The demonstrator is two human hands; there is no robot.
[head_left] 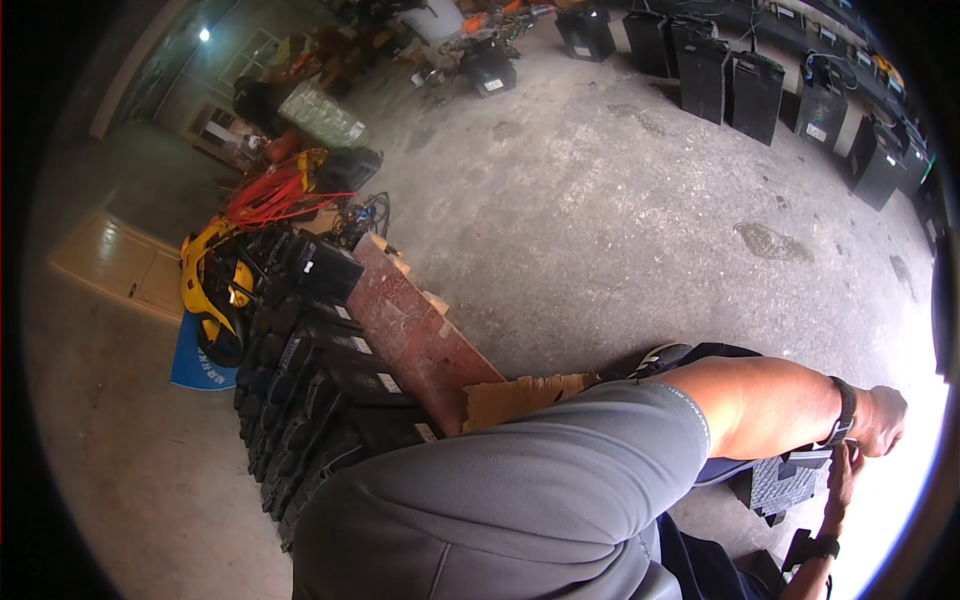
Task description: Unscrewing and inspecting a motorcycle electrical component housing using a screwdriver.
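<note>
a rough, stained concrete floor (620, 200) fills most of the view, with black battery cases (755, 95) lined up along the far edge and another stack of black cases (320, 390) at the near left beside a reddish board (420, 335) and a scrap of cardboard (525, 395). at the far right edge, washed out by glare, the left hand (882, 420) is curled into a loose fist just above a dark ribbed panel (790, 482), and the right hand (840, 480) lies against the panel's right end with fingers stretched along it; whether either truly grips it i cannot tell. the panel sits low at the right, just past the person's knee, well apart from the stacks. its long axis seems to run roughly left to right, ribbed face up, the right end toward the hands. to handle it well, i would judge both hands should take opposite edges squarely and keep it level, since the bright glare hides its far end.
</note>
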